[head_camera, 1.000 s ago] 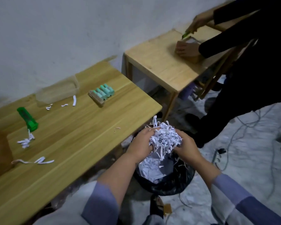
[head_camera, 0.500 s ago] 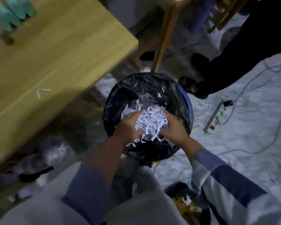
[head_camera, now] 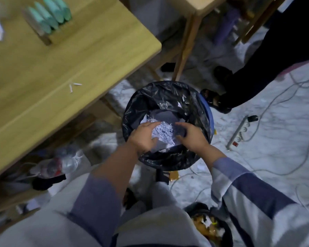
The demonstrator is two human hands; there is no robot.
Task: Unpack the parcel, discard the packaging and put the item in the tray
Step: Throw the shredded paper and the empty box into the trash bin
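Both hands are hovering over the mouth of a round bin lined with a black plastic bag, down on the floor beside the wooden table. The left hand is sitting over the near-left side of the opening, fingers loosely spread and reaching toward the middle, not curled round anything. The right hand is sitting over the near-right side, fingers relaxed and slightly bent, holding nothing. Between the two hands a clump of white shredded paper is lying inside the bin, on top of some flat pale sheets; whether the left fingertips are touching the shreds is hard to tell through the blur. A few stray shreds are clinging to the bag's inner wall. On the table, near its far edge, a row of mint-green items is standing on a small wooden base; the tray is not identifiable here. Two tiny white paper scraps are lying on the tabletop closer to the near edge. On the floor to the right, a white power strip is lying among loose cables. Another person's dark-trousered leg is standing just beyond the bin, next to a second wooden table's leg. Crumpled clear plastic bottles are lying under the near table.
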